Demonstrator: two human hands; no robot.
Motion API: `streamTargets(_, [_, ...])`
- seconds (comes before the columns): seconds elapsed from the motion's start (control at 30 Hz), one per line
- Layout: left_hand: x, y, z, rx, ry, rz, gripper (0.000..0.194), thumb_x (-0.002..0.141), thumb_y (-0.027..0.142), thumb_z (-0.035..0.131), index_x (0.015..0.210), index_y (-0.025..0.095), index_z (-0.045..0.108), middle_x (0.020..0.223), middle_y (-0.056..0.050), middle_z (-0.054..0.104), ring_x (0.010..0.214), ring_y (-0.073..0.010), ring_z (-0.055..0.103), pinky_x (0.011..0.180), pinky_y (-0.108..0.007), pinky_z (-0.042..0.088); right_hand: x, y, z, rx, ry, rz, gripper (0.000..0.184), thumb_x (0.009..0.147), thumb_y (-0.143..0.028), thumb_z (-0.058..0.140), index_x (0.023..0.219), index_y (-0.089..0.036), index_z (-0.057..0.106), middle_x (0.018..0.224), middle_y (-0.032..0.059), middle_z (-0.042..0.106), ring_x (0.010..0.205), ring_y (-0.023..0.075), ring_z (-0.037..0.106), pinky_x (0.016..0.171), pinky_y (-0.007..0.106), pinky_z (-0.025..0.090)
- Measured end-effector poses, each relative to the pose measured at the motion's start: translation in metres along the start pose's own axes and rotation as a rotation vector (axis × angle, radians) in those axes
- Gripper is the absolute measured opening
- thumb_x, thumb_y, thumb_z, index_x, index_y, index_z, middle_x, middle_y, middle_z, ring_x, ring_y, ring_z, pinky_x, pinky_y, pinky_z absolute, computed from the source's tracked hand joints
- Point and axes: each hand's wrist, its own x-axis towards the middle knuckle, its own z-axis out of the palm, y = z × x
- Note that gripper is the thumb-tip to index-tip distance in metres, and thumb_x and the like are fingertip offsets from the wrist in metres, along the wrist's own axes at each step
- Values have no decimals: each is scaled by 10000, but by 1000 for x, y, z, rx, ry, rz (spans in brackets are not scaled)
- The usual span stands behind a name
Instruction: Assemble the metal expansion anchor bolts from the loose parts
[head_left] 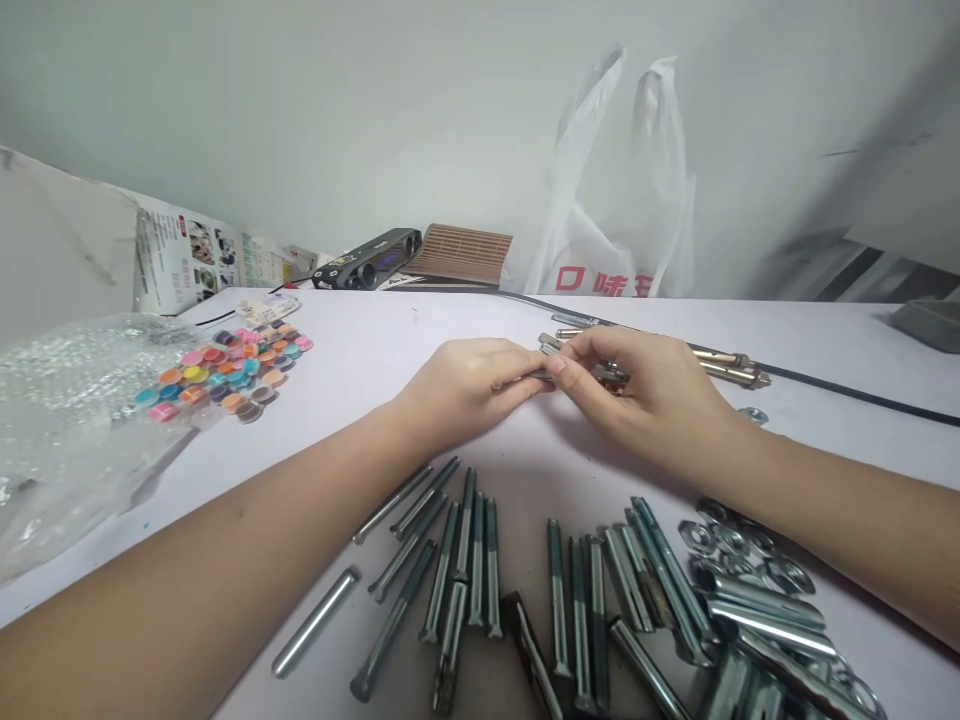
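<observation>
Above the middle of the white table, my left hand (480, 385) is closed, its fingers pressed around a thin metal bolt (529, 378) that shows only as a sliver. My right hand (645, 385) meets it fingertip to fingertip, with thumb and index finger pinching at the bolt's end. Most of the bolt is covered by the fingers. Just behind the right fingertips is a silvery metal piece (550, 343); I cannot tell whether it is held. Assembled expansion bolts (724, 368) lie beyond the right hand. Nearer me are several loose cone-ended bolts (476, 560).
Metal sleeves (765, 610) and nuts and washers (731, 540) are heaped at front right. Bubble wrap (82, 420) and colourful discs (225, 370) lie left. A black cable (840, 385) crosses the back, near a white plastic bag (615, 210) and a black device (367, 260).
</observation>
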Motion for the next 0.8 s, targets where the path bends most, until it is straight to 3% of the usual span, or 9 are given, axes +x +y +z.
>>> streamTargets(0.07, [1, 1, 0, -50, -2, -73, 271, 832, 342, 702, 1022, 153, 744, 857, 6, 752, 702, -57, 672, 722, -148, 524, 3, 1, -2, 21, 30, 34, 297, 910, -439, 554, 811, -199, 697, 790, 2, 688, 721, 122, 601, 648, 255, 413])
streamTargets(0.17, [1, 2, -2, -185, -50, -303, 382, 847, 449, 660, 1089, 163, 734, 874, -13, 759, 632, -54, 659, 686, -156, 525, 12, 3, -13, 26, 119, 140, 368, 885, -497, 584, 754, -172, 696, 614, 7, 608, 579, 110, 528, 574, 262, 374])
streamTargets(0.27, [1, 0, -4, -330, -95, -535, 423, 917, 503, 525, 995, 154, 751, 814, -28, 748, 603, -61, 652, 630, -161, 510, 24, 10, -31, -44, 208, 250, 424, 861, -544, 601, 714, -154, 680, 494, -7, 481, 483, 83, 394, 530, 267, 325])
streamTargets(0.37, [0, -3, -5, -470, -103, -673, 521, 925, 564, 462, 906, 121, 735, 768, -43, 724, 548, -61, 628, 557, -158, 486, 34, 25, -42, -204, 208, 309, 439, 830, -562, 619, 664, -158, 660, 475, -7, 458, 466, 81, 348, 513, 282, 307])
streamTargets(0.47, [0, -6, -5, -528, -103, -744, 566, 917, 603, 439, 884, 113, 721, 752, -50, 711, 512, -60, 603, 532, -165, 482, 38, 46, -39, -277, 82, 309, 451, 789, -580, 652, 621, -163, 624, 484, -1, 475, 470, 92, 363, 507, 289, 315])
streamTargets(0.6, [3, -7, -6, -536, -121, -787, 568, 885, 633, 479, 843, 118, 716, 726, -46, 703, 490, -63, 589, 515, -172, 472, 37, 65, -26, -249, -68, 344, 515, 766, -685, 620, 705, -176, 666, 610, 37, 595, 553, 134, 487, 520, 293, 347])
streamTargets(0.7, [4, -7, -7, -518, -136, -792, 569, 868, 644, 501, 823, 120, 717, 711, -44, 702, 474, -61, 574, 504, -174, 455, 34, 65, -23, -218, -26, 327, 504, 848, -656, 535, 727, -181, 652, 604, 34, 566, 549, 138, 472, 519, 298, 338])
streamTargets(0.8, [4, -7, -7, -509, -133, -802, 594, 883, 652, 460, 823, 120, 718, 708, -44, 703, 461, -60, 566, 502, -180, 449, 32, 56, -28, -211, 78, 281, 520, 918, -570, 468, 574, -181, 468, 521, 5, 366, 505, 110, 315, 505, 297, 276])
